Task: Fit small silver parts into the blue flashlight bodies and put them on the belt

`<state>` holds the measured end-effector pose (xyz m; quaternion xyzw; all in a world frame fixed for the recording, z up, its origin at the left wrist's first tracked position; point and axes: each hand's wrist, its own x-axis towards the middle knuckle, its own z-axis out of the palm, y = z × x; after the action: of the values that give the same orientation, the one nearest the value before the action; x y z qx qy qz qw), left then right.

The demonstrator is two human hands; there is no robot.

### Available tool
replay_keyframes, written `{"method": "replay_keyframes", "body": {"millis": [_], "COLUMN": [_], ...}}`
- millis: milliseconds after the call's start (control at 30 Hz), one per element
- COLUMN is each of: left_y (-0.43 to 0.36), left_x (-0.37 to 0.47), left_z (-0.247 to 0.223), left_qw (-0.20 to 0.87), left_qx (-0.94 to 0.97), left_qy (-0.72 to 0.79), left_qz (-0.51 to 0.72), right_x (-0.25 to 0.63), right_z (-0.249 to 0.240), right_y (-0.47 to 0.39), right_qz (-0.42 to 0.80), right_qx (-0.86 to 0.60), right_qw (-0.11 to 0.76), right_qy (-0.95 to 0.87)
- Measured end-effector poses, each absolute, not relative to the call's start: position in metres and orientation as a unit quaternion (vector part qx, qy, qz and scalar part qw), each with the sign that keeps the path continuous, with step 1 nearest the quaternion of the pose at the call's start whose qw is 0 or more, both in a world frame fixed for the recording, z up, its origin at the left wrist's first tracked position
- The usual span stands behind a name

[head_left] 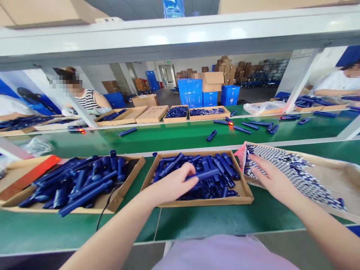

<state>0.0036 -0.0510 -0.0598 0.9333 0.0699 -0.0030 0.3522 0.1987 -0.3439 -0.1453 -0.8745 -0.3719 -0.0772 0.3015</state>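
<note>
My left hand is closed round one end of a dark blue tube, held over the middle cardboard tray of blue cylindrical parts. My right hand reaches over the left end of the right-hand box, with its fingers apart. Below and beside those fingers lie many small silver and blue pieces, packed in rows in that box. Whether a fingertip touches a piece cannot be made out.
A tray of blue tubes stands at the left, a black cable over its edge. Beyond the trays runs a green belt with scattered blue parts. A white shelf crosses above. People sit across the belt.
</note>
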Motion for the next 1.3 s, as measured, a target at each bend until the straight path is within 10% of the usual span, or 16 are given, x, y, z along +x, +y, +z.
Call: {"method": "replay_keyframes", "body": {"millis": [200, 467, 1300], "left_y": [-0.106, -0.145, -0.101], "left_x": [0.021, 0.029, 0.051], "left_z": [-0.082, -0.126, -0.139], "left_qw": [0.544, 0.911, 0.942], "left_qx": [0.836, 0.402, 0.272], "left_qy": [-0.06, 0.082, 0.191], "left_qz": [0.045, 0.037, -0.058], "right_x": [0.097, 0.093, 0.265], "right_z": [-0.119, -0.143, -0.13], "right_y": [-0.333, -0.314, -0.331], "right_qz": [0.02, -0.271, 0.116], "right_qx": [-0.801, -0.788, -0.843], "right_qw": [0.386, 0.373, 0.105], "right_qy": [-0.456, -0.408, -0.514]}}
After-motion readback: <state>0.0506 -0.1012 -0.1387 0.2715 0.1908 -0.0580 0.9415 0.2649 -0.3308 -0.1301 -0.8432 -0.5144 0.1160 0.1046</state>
